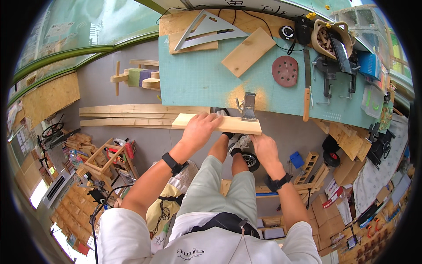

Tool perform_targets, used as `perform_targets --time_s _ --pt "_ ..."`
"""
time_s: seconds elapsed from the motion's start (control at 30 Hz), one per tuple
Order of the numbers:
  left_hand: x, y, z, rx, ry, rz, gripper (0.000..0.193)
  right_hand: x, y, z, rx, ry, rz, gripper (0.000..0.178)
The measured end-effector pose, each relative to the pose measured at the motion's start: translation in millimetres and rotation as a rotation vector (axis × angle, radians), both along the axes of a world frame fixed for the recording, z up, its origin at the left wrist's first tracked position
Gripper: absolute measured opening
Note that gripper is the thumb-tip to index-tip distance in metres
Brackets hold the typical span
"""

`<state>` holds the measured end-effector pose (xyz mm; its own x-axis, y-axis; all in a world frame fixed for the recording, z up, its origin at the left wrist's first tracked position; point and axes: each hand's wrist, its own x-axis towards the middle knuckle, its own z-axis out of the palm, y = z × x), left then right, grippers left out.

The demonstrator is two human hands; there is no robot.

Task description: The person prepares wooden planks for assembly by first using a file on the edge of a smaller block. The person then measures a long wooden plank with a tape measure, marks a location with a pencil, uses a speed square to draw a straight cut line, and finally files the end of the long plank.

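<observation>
A wooden board point(228, 125) is gripped by the left hand point(201, 128) and, at one end, the right hand point(263, 147), just before the teal workbench point(198, 75). Sawdust point(259, 93) is scattered on the workbench; planks point(132, 116) are laid to its left.

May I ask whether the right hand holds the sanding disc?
No, the sanding disc lies on the tabletop, while the right hand touches the board.

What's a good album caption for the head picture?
Left hand holds a wooden board, right hand at its end, beside a blue-green table.
</observation>
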<state>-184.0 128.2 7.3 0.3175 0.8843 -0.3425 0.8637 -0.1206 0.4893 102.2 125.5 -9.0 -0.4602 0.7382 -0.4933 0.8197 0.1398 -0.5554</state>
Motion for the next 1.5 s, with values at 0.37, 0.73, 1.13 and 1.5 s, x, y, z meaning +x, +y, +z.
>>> perform_targets --time_s 0.37,0.73,1.13,1.5 --pt "-15.1 14.5 31.9 -0.098 -0.25 0.179 0.042 -61.2 -59.8 -47.7 -0.176 0.108 0.06 0.047" --pt "-62.9 133.0 -63.9 -0.41 -0.547 0.465 0.061 57.8 166.4 -54.0 0.411 0.029 -0.568 0.058" --pt "8.6 117.2 -75.7 0.105 0.196 0.358 0.105 18.8 217.2 -41.4 -0.101 0.22 -0.56 0.026" --pt "31.9 117.5 -85.1 0.209 0.303 0.34 0.078 -28.9 227.8 -36.3 0.385 0.357 0.398 0.051"
